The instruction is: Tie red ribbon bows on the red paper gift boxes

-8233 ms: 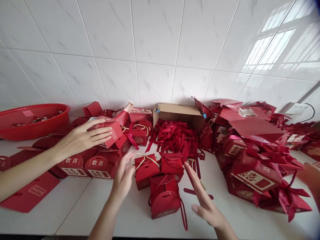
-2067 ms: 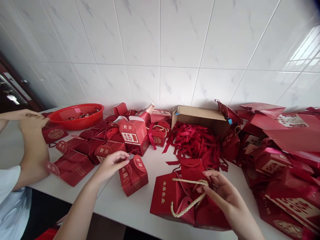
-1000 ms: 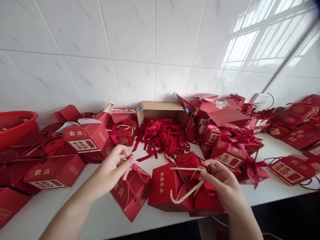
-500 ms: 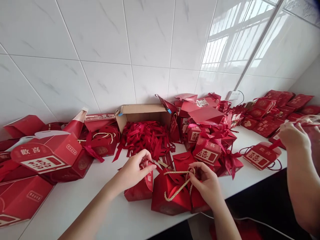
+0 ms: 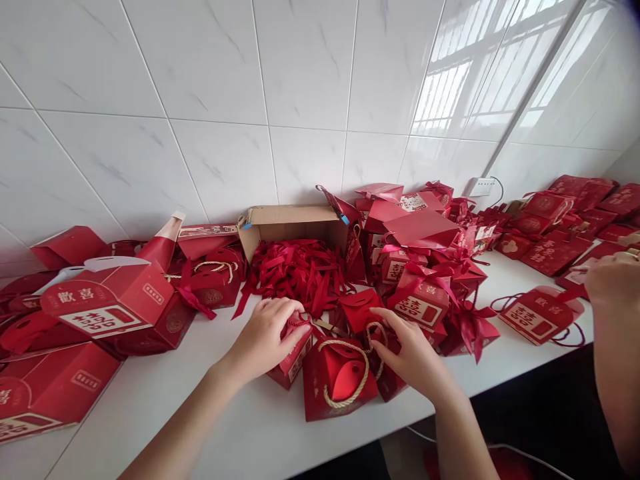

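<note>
My left hand (image 5: 270, 337) is curled over the top of a small red box (image 5: 295, 357), its fingers at the box's cord. My right hand (image 5: 407, 347) has its thumb and finger around a beige rope handle (image 5: 383, 333) above a red box that it partly covers. Between my hands stands another red box (image 5: 340, 393), with a beige rope handle curving over its top. Behind them lies a red box (image 5: 361, 307). Loose dark red ribbons (image 5: 300, 270) spill from an open cardboard box (image 5: 295, 215).
Red boxes are piled at the left (image 5: 107, 300), right of centre (image 5: 420, 230) and far right (image 5: 560, 250). Another person's hand (image 5: 613, 277) is at the right, near a red box (image 5: 543, 313). A tiled wall is behind.
The view has shifted slightly left. My left hand has turned more palm-down over the small box, which now sits angled. The rope handle and right-hand box have shifted; the middle box's rope is more arched.
</note>
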Demonstrator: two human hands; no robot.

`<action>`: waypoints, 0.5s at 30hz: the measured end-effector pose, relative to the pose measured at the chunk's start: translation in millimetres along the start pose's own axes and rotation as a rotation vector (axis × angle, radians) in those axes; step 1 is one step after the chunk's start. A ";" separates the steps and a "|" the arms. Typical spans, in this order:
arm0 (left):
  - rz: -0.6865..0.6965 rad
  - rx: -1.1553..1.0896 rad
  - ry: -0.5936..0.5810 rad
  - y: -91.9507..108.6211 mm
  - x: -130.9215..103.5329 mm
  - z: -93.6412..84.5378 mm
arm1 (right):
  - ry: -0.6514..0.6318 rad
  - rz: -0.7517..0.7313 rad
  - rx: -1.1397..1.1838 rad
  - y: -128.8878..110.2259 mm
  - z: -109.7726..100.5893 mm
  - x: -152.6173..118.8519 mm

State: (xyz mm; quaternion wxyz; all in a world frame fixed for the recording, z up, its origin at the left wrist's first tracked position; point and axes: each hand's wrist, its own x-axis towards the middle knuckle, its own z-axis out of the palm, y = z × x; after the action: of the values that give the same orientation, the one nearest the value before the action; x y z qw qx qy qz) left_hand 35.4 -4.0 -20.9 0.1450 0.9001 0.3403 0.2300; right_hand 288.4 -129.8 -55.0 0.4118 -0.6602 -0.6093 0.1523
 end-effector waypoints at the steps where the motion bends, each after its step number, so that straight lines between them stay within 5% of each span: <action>1: 0.023 0.053 0.076 -0.4 -6.3 0.1 | 0.039 0.004 -0.095 0.4 -2.4 -4.5; 4: 0.072 0.084 0.240 9.9 -35.0 6.2 | 0.218 0.019 -0.244 7.6 -12.5 -19.9; 8: 0.199 0.090 0.165 31.9 -75.4 40.8 | 0.440 0.099 -0.104 31.9 -18.6 -42.9; 12: 0.222 0.176 0.165 30.3 -94.5 87.7 | 0.661 0.248 0.153 55.2 7.2 -62.5; 15: 0.199 0.168 0.202 18.0 -103.0 107.4 | 0.605 0.352 0.332 54.4 41.1 -75.3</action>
State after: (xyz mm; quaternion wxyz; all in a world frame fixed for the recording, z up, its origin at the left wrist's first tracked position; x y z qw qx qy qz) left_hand 31.9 -98.3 -137.4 0.0109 0.9107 0.2803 0.3033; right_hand 280.6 -180.6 -142.6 0.6418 -0.6940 -0.3049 0.1159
